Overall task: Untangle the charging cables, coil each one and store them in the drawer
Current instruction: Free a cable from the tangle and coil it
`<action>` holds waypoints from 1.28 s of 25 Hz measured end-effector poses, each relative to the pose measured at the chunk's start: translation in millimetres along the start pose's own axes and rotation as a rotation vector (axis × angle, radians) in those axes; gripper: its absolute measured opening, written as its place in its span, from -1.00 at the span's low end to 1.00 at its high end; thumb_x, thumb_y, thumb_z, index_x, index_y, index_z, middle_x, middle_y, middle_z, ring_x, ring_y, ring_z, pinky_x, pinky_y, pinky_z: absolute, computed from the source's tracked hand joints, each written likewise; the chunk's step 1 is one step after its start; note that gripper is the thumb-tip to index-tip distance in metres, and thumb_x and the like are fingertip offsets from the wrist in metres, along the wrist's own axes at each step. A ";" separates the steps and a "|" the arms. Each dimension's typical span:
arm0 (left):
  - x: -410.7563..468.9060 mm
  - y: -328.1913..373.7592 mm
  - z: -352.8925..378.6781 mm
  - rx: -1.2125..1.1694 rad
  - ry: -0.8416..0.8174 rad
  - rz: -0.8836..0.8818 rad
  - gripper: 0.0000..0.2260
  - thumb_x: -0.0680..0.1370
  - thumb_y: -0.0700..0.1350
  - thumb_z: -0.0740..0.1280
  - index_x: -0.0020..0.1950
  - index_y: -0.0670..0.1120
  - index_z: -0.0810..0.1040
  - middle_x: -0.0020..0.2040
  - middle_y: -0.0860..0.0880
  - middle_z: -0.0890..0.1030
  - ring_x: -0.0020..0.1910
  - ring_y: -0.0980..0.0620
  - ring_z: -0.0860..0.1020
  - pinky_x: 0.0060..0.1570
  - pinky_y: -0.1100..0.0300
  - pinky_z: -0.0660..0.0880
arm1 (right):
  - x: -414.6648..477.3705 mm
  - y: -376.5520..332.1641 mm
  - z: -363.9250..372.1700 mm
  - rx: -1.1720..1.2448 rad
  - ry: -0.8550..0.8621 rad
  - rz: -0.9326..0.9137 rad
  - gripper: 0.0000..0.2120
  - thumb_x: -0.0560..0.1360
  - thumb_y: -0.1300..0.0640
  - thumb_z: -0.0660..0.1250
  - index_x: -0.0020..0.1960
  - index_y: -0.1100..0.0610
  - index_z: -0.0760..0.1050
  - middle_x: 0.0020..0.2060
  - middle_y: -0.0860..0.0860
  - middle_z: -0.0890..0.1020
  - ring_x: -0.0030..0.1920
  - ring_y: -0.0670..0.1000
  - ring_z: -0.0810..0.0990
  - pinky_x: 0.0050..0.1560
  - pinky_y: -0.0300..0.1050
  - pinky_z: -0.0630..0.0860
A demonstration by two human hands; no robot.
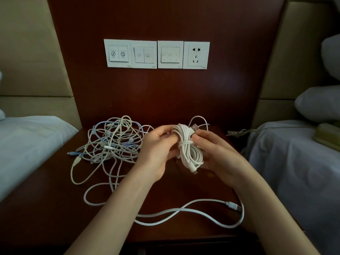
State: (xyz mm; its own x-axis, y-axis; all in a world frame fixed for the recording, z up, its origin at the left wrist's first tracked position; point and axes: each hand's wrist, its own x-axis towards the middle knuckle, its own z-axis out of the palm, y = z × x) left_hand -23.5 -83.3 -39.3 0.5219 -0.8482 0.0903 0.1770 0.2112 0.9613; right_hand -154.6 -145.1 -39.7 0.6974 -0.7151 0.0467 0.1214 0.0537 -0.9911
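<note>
One cable looks nearly done. On the dark wooden counter [46,208], a tangle of white and pale-blue charging cables [114,140] lies unsorted, and a loose white cable [232,205] is sprawled in front. The coiled white cable bundle [190,153] is clasped above the counter by the left grip [156,153] and right grip [219,153]. Next, the wrap must be secured and the drawer, unseen, opened. No writing can be read on the white switch plates [156,54].

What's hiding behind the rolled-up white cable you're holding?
A pale cable loop pokes up behind the coiled white cable, above the dark nightstand. Where that loop runs is covered by the coil and the right hand; the left hand grips the other side.
</note>
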 end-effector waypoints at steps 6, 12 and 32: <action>-9.2 -3.5 5.3 0.080 0.025 0.031 -0.78 0.55 -0.32 0.26 0.00 -0.02 0.57 -0.06 -0.06 0.66 -0.09 -0.01 0.64 -0.04 0.05 0.59 | -7.8 -2.6 3.9 -0.083 -0.136 0.044 -0.51 0.35 -0.05 0.34 0.22 0.13 0.44 -0.07 0.07 0.61 -0.14 -0.01 0.64 -0.21 -0.19 0.57; -15.6 -5.1 5.3 0.090 -0.055 -0.008 -0.76 0.59 -0.28 0.21 0.09 0.00 0.57 0.10 -0.08 0.63 0.07 0.01 0.61 0.06 0.08 0.56 | -9.4 0.6 11.2 -0.160 -0.028 0.077 -0.76 0.54 0.07 0.29 0.19 0.06 0.39 0.01 0.12 0.56 -0.11 0.00 0.61 -0.20 -0.16 0.58; -89.5 -2.8 32.0 0.315 -0.237 -0.018 -0.78 0.60 -0.08 0.24 0.23 -0.08 0.46 0.14 -0.06 0.56 0.10 0.05 0.56 0.19 0.09 0.50 | -87.0 17.6 2.4 -0.273 0.325 -0.078 -0.66 0.50 -0.03 0.33 0.00 0.28 0.52 -0.24 0.13 0.62 -0.29 -0.02 0.57 -0.31 -0.23 0.44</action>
State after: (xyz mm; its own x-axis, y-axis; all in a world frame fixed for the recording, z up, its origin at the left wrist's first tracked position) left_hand -97.4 -23.5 -41.8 0.3071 -0.9470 0.0946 -0.1000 0.0668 0.9927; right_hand -211.4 -80.2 -60.9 0.4296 -0.8944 0.1245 -0.0570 -0.1645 -0.9847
